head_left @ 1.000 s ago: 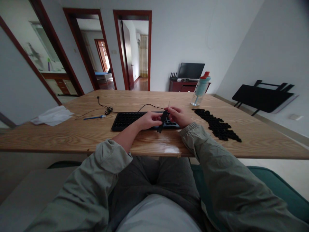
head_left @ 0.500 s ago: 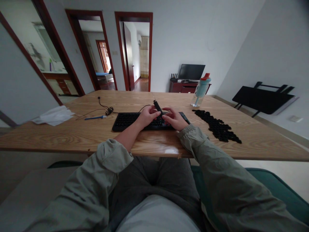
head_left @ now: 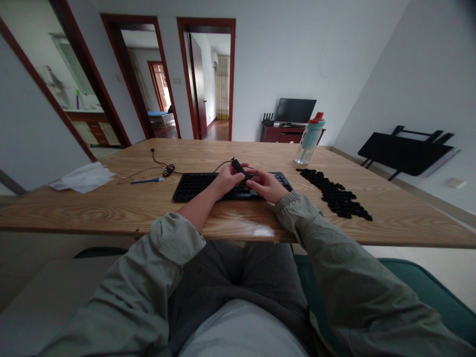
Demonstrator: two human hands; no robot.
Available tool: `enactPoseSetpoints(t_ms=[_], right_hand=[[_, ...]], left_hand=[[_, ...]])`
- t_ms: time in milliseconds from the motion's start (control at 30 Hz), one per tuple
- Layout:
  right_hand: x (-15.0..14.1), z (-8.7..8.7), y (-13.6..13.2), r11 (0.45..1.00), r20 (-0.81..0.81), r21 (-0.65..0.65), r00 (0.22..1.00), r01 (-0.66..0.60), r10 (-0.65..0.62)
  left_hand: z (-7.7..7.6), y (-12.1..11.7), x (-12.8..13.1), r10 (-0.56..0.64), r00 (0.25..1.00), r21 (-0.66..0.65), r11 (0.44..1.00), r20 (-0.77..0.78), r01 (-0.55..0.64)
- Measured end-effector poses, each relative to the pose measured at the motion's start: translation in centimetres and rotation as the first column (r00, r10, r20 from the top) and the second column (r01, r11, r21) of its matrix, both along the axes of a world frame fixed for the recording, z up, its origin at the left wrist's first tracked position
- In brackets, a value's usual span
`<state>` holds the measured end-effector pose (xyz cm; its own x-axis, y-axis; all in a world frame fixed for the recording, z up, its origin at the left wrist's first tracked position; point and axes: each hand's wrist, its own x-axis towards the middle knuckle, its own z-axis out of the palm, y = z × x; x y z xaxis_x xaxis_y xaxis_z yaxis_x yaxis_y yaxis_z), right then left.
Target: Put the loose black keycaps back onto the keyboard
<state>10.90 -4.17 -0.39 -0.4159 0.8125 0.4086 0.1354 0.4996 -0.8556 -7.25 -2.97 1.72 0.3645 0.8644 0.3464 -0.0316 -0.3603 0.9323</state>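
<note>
A short black stick-shaped tool (head_left: 237, 165) slants up between my two hands, above the keyboard. The fingers of my left hand (head_left: 226, 181) are closed around its middle. My right hand (head_left: 269, 185) pinches near its lower end, which the fingers partly cover. No thin wire shows at its upper end now. The black keyboard (head_left: 193, 186) lies flat under both hands, and its middle part is hidden by them. To the right of my right hand, a long patch of small black pieces like keycaps (head_left: 336, 194) lies on the table.
A blue-handled brush (head_left: 146, 181) and a coiled black cable (head_left: 168, 170) lie left of the keyboard. White tissue (head_left: 84, 177) sits at the left edge of the wooden table (head_left: 130, 213). A water bottle (head_left: 309, 140) stands upright at the back right.
The tool has tipped and shifted slightly left and down, and the thin wire seen at its top is no longer visible. My right fingers have moved slightly along it.
</note>
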Motion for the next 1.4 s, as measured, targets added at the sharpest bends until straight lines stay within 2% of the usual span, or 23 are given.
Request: enactPoseSetpoints(t_ms=[133, 267, 433, 633, 900, 1067, 1400], right_hand=[[0.2, -0.1, 0.2, 1.0, -0.013, 0.019, 1.0, 0.018, -0.017], [0.6, -0.4, 0.5, 0.996, 0.007, 0.063, 0.998, 0.06, -0.061], [0.9, -0.9, 0.9, 0.977, 0.117, 0.189, 0.986, 0.097, -0.12], [0.7, -1.0, 0.8, 0.953, 0.232, 0.285, 0.958, 0.098, -0.168], [0.5, -0.7, 0.3, 0.947, 0.276, 0.307, 0.944, 0.091, -0.18], [0.4, -0.6, 0.1, 0.944, 0.3, 0.315, 0.934, 0.097, -0.196], [0.2, -1.0, 0.2, 0.904, 0.325, 0.401, 0.899, 0.148, -0.291]], left_hand=[[0.2, -0.2, 0.0, -0.016, 0.999, -0.011, 1.0, 0.029, 0.016], [0.1, -0.1, 0.1, 0.018, 1.0, -0.001, 1.0, -0.002, -0.018], [-0.2, 0.2, 0.2, 0.085, 0.993, 0.018, 0.996, -0.085, -0.083], [-0.7, 0.9, -0.1, 0.114, 0.984, 0.129, 0.987, -0.136, -0.097], [-0.5, 0.9, -0.1, 0.118, 0.983, 0.118, 0.988, -0.142, -0.102], [-0.8, 1.3, 0.1, 0.132, 0.982, 0.155, 0.982, -0.135, -0.111], [-1.1, 1.5, 0.2, 0.15, 0.973, 0.138, 0.982, -0.174, -0.127]])
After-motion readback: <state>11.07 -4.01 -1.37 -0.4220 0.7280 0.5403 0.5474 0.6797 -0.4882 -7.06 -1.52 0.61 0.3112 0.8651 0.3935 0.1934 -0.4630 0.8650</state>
